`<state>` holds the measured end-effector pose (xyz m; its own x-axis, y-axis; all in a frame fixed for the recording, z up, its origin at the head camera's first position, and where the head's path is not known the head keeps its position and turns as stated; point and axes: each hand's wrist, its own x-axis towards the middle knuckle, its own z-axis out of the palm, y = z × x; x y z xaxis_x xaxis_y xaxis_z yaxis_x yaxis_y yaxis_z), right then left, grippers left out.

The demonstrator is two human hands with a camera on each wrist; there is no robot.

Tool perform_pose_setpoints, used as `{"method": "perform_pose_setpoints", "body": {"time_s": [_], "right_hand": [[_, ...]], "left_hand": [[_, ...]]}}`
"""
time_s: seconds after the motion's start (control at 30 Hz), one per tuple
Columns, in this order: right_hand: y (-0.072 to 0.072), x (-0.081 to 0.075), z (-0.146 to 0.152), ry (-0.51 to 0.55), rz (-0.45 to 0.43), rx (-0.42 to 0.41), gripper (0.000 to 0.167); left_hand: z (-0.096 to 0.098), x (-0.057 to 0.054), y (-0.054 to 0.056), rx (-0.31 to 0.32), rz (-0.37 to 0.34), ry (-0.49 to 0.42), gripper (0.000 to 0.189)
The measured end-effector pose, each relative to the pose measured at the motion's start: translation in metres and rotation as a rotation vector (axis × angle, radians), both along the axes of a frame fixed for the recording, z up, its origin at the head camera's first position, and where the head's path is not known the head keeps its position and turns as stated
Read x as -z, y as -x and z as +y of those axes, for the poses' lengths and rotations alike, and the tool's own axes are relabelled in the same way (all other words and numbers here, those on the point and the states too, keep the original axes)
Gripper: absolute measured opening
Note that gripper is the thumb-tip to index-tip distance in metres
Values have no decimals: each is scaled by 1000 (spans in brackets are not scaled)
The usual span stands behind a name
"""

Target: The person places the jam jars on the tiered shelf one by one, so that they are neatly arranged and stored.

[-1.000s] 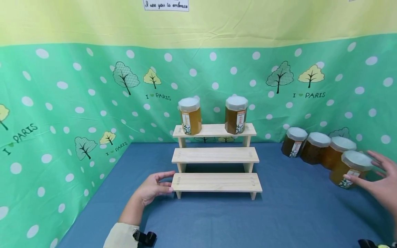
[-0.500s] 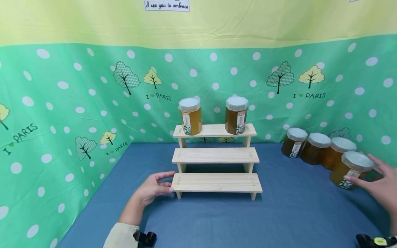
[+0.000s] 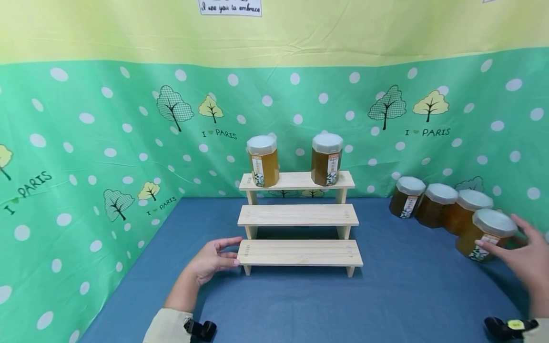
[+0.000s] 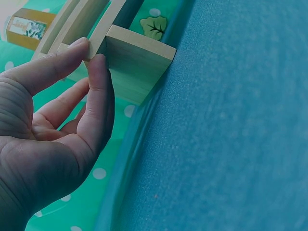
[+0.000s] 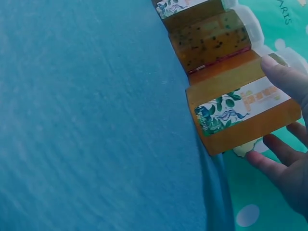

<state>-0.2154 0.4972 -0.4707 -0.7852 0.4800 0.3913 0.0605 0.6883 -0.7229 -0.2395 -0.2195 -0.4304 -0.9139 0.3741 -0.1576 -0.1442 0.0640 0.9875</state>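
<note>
My left hand [image 3: 211, 259] pinches the left end of the lowest board on a three-step wooden stand [image 3: 300, 252]. In the left wrist view, thumb and index finger [image 4: 97, 72] meet on the board's corner. Over at the right, my right hand [image 3: 525, 255] spans the nearest honey jar [image 3: 469, 238], an amber one with a white lid and printed label. Its thumb lies over the jar's front, while the other fingers [image 5: 264, 163] extend along the far side. The right wrist view shows a small gap between most of those fingertips and the jar, which stands on the cloth.
Two honey jars, an amber one [image 3: 268, 169] and a darker one [image 3: 319, 166], stand on the stand's top step. Behind the right hand's jar, three more jars [image 3: 435, 209] run in a slanting row beside the green curtain [image 3: 454, 95]. A blue cloth [image 3: 407, 295] covers the table.
My right hand has come in a little from the right, closer around the nearest jar. The jar keeps its place. My left hand stays on the board.
</note>
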Motion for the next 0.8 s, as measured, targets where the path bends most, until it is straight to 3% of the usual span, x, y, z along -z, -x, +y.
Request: {"method": "perform_pose_setpoints", "body": {"time_s": [0.1, 0.23, 0.47, 0.8], "right_hand": [[-6, -14, -16, 41, -31, 29, 87], [-10, -28, -34, 103, -8, 76, 80], [5, -4, -12, 107, -22, 173, 80], [-8, -18, -41, 140, 41, 233, 78]], "left_hand": [[0, 0, 0, -2, 0, 0, 77], [0, 1, 0, -4, 3, 3, 77], [1, 0, 2, -18, 6, 14, 77], [1, 1, 1, -16, 4, 15, 77]]}}
